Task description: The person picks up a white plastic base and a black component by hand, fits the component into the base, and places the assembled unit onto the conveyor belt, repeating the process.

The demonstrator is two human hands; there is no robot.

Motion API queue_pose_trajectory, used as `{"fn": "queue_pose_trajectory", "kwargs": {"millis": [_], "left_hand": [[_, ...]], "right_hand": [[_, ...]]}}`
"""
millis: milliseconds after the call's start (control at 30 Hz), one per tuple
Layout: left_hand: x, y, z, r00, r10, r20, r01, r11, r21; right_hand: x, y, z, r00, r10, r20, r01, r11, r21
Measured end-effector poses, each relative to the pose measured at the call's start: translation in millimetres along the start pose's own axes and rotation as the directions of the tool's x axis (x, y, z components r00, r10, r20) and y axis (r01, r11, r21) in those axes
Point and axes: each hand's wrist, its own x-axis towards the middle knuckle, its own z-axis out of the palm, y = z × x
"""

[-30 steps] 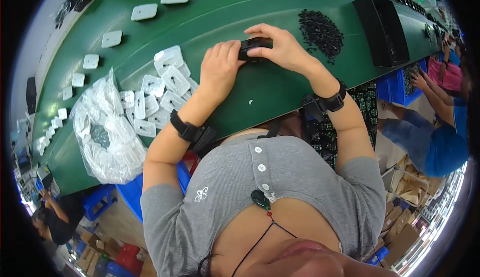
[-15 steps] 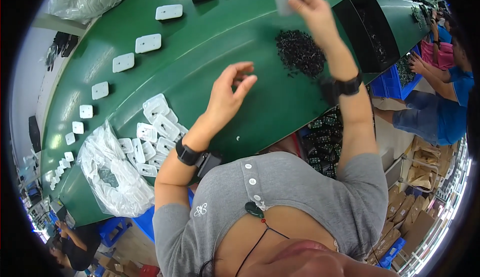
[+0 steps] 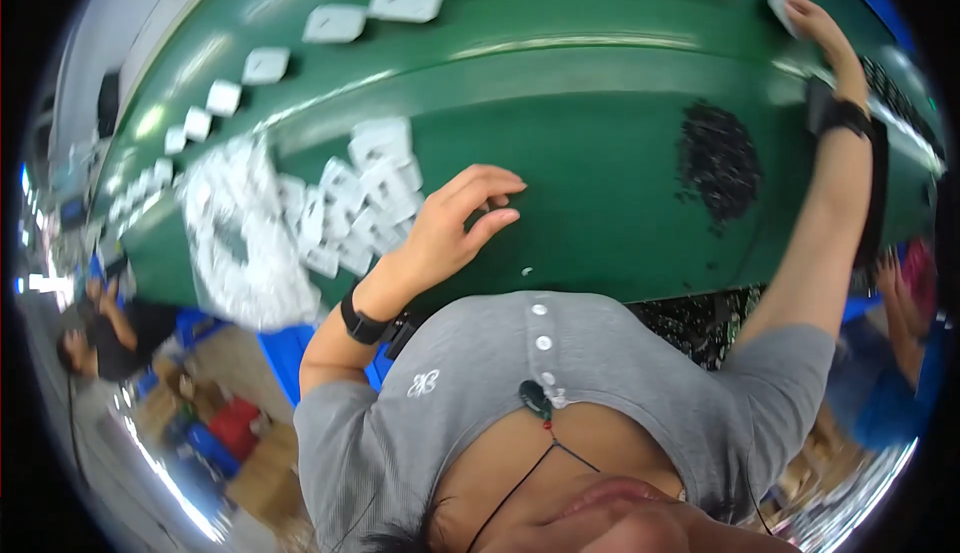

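At the belt's far right, the right hand (image 3: 818, 25) pinched a white plate (image 3: 779, 3); the left hand (image 3: 455, 223) hovered loosely curled, empty, beside the white plates pile (image 3: 355, 203).

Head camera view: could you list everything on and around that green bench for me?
green bench: one, green, fills the upper picture
white plates in a row: several, white, spaced along the far strip
white plates in a heap: many, white, left of centre
clear bag: one, clear, beside the heap; blurred
small black parts: one pile, black, right of centre
white plate: one, white, at the right hand
left hand: open, empty, above the bench
right hand: stretched far right, fingers on the white plate
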Motion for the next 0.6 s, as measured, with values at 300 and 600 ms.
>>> {"fn": "queue_pose_trajectory", "kwargs": {"millis": [300, 600], "left_hand": [[-24, -16, -70, 0.87, 0.14, -0.472, 0.288, 0.632, 0.719], [-34, -55, -88, 0.911, 0.09, -0.403, 0.282, 0.576, 0.767]], "right_hand": [[-16, 19, -7, 0.879, -0.032, -0.475, 0.068, 0.996, 0.058], [-212, -128, 105, 0.763, -0.281, -0.583, 0.468, 0.862, 0.196]]}}
